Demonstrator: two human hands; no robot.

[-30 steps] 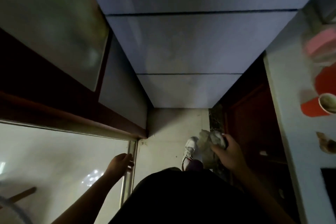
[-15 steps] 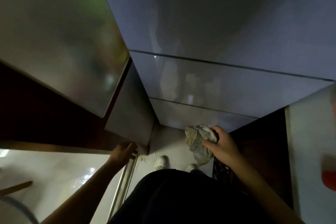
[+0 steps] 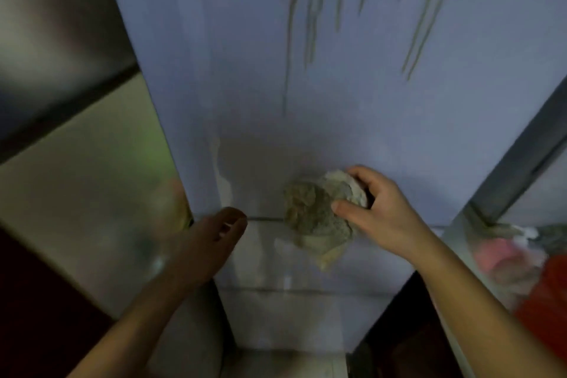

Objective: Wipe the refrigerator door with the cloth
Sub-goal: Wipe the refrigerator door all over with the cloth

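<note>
The pale blue refrigerator door [image 3: 337, 107] fills the middle of the frame, streaked near the top. At lower left, the left hand [image 3: 214, 233] hangs loosely curled, holding nothing. Right of centre, the right hand [image 3: 380, 215] grips the crumpled cloth [image 3: 310, 215] against the door.

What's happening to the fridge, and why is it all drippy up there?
A person is cleaning the refrigerator door. Their right hand grips a crumpled cloth and holds it against the door, over the thin seam between two panels. The left hand holds nothing and sits by the same seam, further left; whether it touches the door is hard to tell. The drippy streaks run down higher up, above the cloth, not yet wiped.
</note>
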